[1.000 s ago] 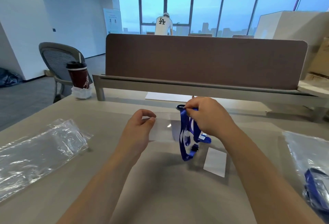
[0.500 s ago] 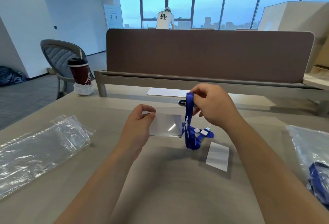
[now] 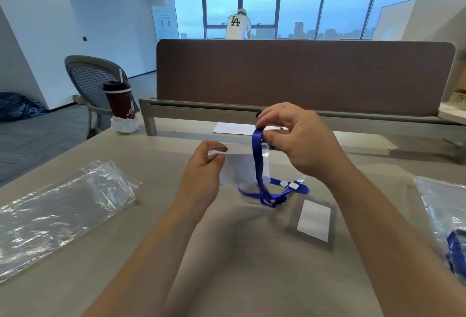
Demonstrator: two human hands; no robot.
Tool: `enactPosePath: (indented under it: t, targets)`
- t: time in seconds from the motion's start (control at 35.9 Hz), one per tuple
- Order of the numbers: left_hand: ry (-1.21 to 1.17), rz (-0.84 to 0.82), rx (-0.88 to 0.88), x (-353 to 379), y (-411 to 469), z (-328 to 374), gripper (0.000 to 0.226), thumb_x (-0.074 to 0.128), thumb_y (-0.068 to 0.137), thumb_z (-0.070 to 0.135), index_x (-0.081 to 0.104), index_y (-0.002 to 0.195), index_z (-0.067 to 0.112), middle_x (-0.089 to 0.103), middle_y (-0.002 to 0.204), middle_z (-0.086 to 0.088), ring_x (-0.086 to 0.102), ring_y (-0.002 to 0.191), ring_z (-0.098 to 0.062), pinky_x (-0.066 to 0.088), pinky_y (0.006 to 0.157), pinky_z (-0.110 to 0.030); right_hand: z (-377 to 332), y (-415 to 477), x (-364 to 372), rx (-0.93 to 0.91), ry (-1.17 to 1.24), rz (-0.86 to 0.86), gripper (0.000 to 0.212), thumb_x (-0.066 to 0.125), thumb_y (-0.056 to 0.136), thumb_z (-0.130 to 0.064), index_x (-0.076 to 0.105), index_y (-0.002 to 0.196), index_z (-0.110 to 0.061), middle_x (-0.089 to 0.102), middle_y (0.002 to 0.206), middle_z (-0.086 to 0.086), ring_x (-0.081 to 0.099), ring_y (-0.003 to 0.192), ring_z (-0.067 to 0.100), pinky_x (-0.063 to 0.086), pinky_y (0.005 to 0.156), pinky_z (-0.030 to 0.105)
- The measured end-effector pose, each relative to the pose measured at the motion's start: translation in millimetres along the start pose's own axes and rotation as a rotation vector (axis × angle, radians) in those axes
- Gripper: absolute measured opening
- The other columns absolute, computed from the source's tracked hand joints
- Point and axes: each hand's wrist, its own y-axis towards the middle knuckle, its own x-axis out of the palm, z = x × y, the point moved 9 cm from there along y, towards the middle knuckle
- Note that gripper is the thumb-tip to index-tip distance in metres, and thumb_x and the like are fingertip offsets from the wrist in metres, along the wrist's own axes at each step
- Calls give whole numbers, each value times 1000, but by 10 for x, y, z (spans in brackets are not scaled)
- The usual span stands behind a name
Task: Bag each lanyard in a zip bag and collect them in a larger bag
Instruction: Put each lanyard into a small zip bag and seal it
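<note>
While both forearms are reaching out over the desk (image 3: pixel 252 279), a clear card holder (image 3: pixel 314 219) with a white insert is lying flat just right of centre. Off to the left a pile of crinkly clear bags (image 3: pixel 58 213) is sitting on the desk, and at the right edge a larger clear bag (image 3: pixel 443 216) is showing some blue strap inside. Further out, the left hand (image 3: pixel 201 173) is pinching the edge of a small zip bag (image 3: pixel 239 168) between thumb and fingers. The right hand (image 3: pixel 300 140) is pinching the top of the blue lanyard (image 3: pixel 259 165) — the strap is hanging down right in front of the zip bag, its clip end trailing on the desk. Can't tell if the bag's mouth is open. Behind the hands a white sheet (image 3: pixel 232 129) is lying by the brown divider (image 3: pixel 302 74), a dark cup (image 3: pixel 119 100) is standing at the left corner — and way back a person (image 3: pixel 238 25) is standing at the windows.
</note>
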Motion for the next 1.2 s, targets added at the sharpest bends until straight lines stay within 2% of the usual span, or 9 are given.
enactPosePath:
  t: [0.11, 0.22, 0.39, 0.47, 0.53, 0.61, 0.78, 0.97, 1.2]
  targets:
    - [-65, -10, -35, 16, -23, 9, 17, 46, 103, 25, 62, 100, 31, 60, 102, 7, 58, 103, -25, 54, 93, -54, 72, -33, 158, 52, 11, -145, 31, 50, 97, -4, 70, 102, -28, 64, 119, -12, 59, 106, 8, 49, 81, 11]
    - [-74, -50, -19, 40, -38, 24, 12, 52, 100, 41, 60, 99, 32, 63, 102, 8, 60, 102, -21, 54, 95, -51, 68, -60, 280, 39, -28, -207, 38, 41, 100, -4, 70, 107, -28, 65, 121, -12, 59, 103, 8, 46, 74, 3]
    - [-75, -150, -18, 113, -49, 27, 24, 70, 88, 38, 58, 104, 25, 72, 91, 9, 69, 86, -12, 58, 78, -29, 36, -60, 362, 23, -3, -242, 46, 39, 99, 2, 65, 122, -29, 58, 119, -20, 55, 97, -9, 40, 76, -4]
    - [-14, -155, -4, 112, -66, 55, 31, 72, 85, 40, 57, 108, 24, 67, 89, 16, 66, 74, -1, 47, 54, -9, 43, -71, 425, 18, -26, -283, 51, 38, 97, 4, 62, 128, -29, 54, 129, -19, 50, 110, -2, 38, 86, 3]
    - [17, -137, 5, 105, -71, 70, 32, 72, 86, 38, 55, 110, 25, 65, 96, 15, 64, 78, -4, 47, 53, -8, 55, -84, 461, 24, -40, -307, 51, 38, 97, 3, 60, 130, -29, 54, 128, -19, 49, 110, -4, 37, 86, 3]
    - [29, -96, 27, 70, -61, 84, 28, 71, 88, 32, 55, 108, 23, 68, 113, 2, 67, 94, -17, 53, 67, -15, 75, -86, 473, 44, -15, -312, 49, 37, 98, 2, 61, 128, -28, 57, 116, -23, 55, 93, -17, 38, 73, -6]
    - [46, -110, 53, 40, -54, 129, 22, 71, 88, 29, 57, 103, 22, 68, 93, 8, 63, 79, -7, 46, 51, -4, 102, -70, 454, 54, -34, -274, 46, 37, 98, 1, 64, 125, -24, 61, 107, -20, 57, 90, -14, 37, 68, -8]
    - [50, -133, 72, 71, -90, 184, 20, 67, 88, 43, 57, 93, 27, 68, 96, 9, 60, 83, -2, 43, 62, -13, 141, -56, 411, 64, -30, -249, 43, 38, 99, 1, 66, 123, -22, 58, 92, -31, 56, 83, -23, 38, 69, -7]
    - [78, -94, 80, 30, -39, 149, 11, 67, 93, 24, 57, 89, 28, 65, 95, 12, 60, 83, -4, 45, 50, -5, 158, -46, 409, 78, -18, -232, 45, 37, 98, 1, 62, 117, -31, 59, 93, -30, 53, 82, -28, 38, 66, -7]
